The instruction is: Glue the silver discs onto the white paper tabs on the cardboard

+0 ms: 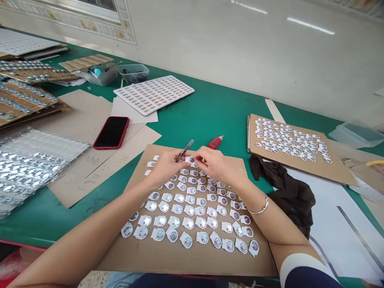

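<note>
A brown cardboard sheet (150,256) lies in front of me, covered with rows of small white tabs, each bearing a shiny round metal disc (187,240). Over its far part, my left hand (168,165) is closed around metal tweezers (186,149), whose end points up and right. My right hand (211,163) is beside it, thumb and fingers pinched at the edge of one white tab with a disc (189,159). The fingertips of both hands nearly meet there. Just beyond the right hand lies a red glue bottle (215,142) with a pale nozzle.
A red-cased phone (111,133) lies left on brown paper. Metal-disc trays (27,172) fill the left side. Behind are a white slotted board (156,94) and plastic boxes (133,73). Right stand another cardboard (300,162) with tabs and a dark cloth (288,192).
</note>
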A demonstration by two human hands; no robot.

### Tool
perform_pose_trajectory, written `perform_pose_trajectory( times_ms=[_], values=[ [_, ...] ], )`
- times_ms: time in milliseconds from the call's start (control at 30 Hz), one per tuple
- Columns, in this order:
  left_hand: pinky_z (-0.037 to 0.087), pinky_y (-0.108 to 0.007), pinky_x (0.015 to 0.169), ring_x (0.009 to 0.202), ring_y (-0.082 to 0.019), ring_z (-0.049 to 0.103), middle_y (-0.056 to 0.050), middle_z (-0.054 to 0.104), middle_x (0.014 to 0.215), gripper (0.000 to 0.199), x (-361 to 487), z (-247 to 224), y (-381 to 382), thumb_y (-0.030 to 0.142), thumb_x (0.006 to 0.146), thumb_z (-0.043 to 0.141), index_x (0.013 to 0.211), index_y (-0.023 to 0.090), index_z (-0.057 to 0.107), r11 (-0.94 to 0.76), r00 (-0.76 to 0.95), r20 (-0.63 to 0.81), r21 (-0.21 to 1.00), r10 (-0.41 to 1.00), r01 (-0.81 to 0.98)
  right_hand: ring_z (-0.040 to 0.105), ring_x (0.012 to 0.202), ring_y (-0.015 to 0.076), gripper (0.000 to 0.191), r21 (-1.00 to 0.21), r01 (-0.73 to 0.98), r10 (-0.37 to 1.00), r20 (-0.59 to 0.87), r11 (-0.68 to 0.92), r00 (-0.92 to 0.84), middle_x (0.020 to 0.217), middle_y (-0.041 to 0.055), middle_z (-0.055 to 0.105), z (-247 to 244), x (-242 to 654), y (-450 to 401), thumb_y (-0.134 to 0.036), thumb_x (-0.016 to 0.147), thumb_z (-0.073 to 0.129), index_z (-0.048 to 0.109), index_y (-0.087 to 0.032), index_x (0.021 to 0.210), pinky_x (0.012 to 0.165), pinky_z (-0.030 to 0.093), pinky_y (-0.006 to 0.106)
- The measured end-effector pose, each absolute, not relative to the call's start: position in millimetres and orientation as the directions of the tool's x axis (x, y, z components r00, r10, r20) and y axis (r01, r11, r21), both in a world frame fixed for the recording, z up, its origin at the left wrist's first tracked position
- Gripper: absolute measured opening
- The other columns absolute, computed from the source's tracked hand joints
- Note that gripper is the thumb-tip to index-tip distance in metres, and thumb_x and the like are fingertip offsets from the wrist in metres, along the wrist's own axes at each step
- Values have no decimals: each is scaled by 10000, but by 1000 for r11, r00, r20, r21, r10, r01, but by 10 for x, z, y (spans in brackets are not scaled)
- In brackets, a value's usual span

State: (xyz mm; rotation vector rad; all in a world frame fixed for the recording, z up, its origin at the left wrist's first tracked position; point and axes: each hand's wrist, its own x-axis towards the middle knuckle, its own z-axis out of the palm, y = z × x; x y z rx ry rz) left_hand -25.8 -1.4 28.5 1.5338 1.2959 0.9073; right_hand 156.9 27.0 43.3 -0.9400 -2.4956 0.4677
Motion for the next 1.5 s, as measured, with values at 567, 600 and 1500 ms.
perform_pose_trajectory(
  times_ms=[567,600,1500],
  values=[
    [400,-235,576,665,-132,553,9,660,746,184,-276,109,5,237,693,594,857,189,660,-27,136,-28,921,990,388,538,841,161,169,-237,357,427,437,904,-792,899,71,595,150,1537,319,-106,877,376,507,-161,968,712,469,312],
    [399,-234,574,665,-133,554,10,660,741,176,-273,103,5,238,692,594,847,187,660,-33,142,-25,919,990,393,540,852,165,166,-228,352,418,434,908,-798,900,71,599,137,1540,321,-106,878,376,505,-163,966,721,473,319],
    [375,-223,522,593,-109,488,9,573,675,238,-273,168,-8,325,658,662,853,191,641,24,66,-47,949,997,314,507,602,57,290,-890,-417,895,25,-183,-445,732,-55,537,121,1752,715,-222,667,721,481,-221,830,536,418,197]
  ],
)
